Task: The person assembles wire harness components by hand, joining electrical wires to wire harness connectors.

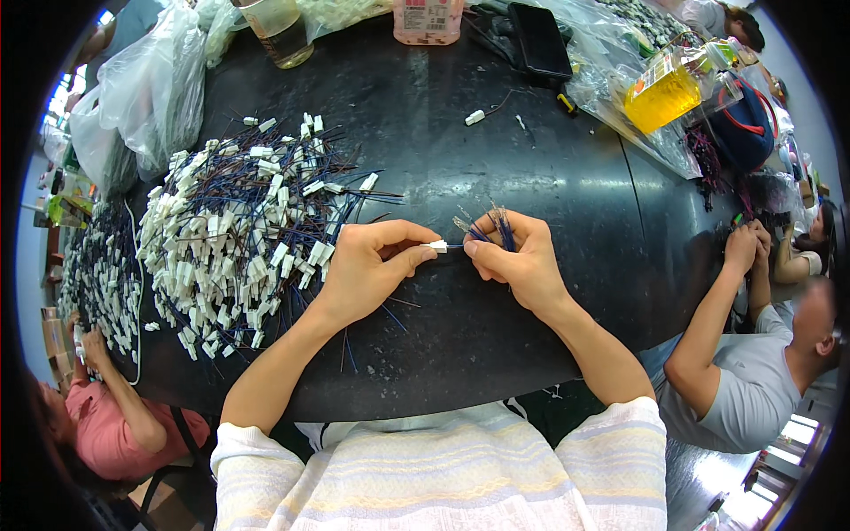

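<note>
Between thumb and forefinger, my left hand (370,265) pinches a small white plastic connector (439,247). A thin blue wire (456,246) runs from the connector to the fingertips of my right hand (518,257). That hand is closed around a bundle of dark blue wires (506,232) with bare, frayed metal ends sticking up. Both hands are a little above the black table (496,350), close together. Left of my left hand lies a big heap of white connectors (212,239) with blue and brown wire tails.
Clear plastic bags (150,88) fill the far left. Along the back are a cup (279,35), a pink-labelled bottle (428,19) and a black phone (539,42). A yellow-liquid bottle (662,93) lies at right. One loose connector (475,117) rests beyond my hands. Co-workers sit on both sides.
</note>
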Demonstrator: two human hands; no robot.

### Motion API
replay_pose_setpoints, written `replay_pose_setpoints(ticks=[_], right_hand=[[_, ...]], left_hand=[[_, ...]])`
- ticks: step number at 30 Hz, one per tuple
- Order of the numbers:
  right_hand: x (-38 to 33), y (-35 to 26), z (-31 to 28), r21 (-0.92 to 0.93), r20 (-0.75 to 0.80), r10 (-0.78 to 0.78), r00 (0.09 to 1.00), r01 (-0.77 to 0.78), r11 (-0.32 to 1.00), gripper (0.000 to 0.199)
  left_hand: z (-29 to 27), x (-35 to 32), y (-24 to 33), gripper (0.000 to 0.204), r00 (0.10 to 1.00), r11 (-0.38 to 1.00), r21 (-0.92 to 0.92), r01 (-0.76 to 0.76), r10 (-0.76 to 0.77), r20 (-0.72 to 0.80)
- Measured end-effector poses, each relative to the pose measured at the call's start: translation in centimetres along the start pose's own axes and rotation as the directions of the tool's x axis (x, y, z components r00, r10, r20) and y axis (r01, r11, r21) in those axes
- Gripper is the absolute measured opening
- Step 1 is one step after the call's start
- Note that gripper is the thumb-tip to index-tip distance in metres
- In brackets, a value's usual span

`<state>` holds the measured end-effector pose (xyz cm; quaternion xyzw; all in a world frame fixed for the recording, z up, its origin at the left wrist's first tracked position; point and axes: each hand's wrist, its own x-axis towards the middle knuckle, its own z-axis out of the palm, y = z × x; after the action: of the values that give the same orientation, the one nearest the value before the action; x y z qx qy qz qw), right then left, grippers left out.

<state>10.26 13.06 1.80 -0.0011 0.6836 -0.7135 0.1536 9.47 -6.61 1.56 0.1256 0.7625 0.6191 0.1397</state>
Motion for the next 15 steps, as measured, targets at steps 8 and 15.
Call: replay_pose_setpoints(ticks=[8, 15], right_hand=[[-0.2, 0.5, 0.8, -0.058, -0.023, -0.042, 0.999, 0.040, 0.997, 0.009], [0.1, -0.6, 0.2, -0.062, -0.028, -0.071, 0.997, 0.069, 0.996, 0.010]], left_hand=[[0.8, -0.1, -0.2, 0.013, 0.995, 0.997, 0.027, -0.077, 0.079, -0.060], [-0.7, 0.1, 1.8, 0.011, 0.982, 0.963, 0.233, -0.135, 0.162, -0.101]])
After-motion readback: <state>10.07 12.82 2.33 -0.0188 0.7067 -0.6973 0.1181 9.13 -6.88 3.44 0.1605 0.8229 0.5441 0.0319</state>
